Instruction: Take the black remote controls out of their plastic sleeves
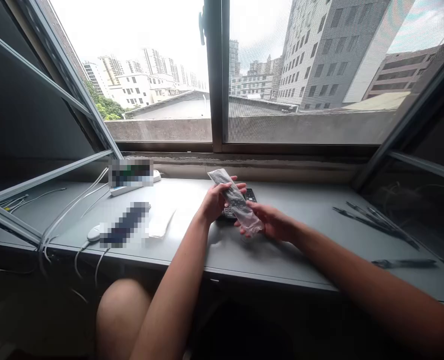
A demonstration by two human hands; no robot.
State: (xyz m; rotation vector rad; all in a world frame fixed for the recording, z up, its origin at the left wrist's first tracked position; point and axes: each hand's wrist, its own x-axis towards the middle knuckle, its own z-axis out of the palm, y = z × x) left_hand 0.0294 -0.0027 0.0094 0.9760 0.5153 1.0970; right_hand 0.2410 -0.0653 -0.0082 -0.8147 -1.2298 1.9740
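Note:
A long, narrow sleeve of translucent plastic [238, 204] is held at a slant above the desk. What is inside it, if anything, I cannot make out. My left hand [216, 201] grips its upper part, thumb across the front and fingers behind. Around the lower end, my right hand [269, 220] is closed, with some fingers showing beneath the plastic. Partly hidden behind the sleeve and hands is a black thing with rows of buttons, like a remote control [250, 195], on the grey desk [304, 200].
On the left are a blurred dark flat object [126, 225], white tissue [161, 224], a white mouse-like piece [93, 233] and a white power strip [131, 189] with cables. Dark cables [375, 222] and a black pen-like object [404, 263] lie right. Metal frames slope at both sides.

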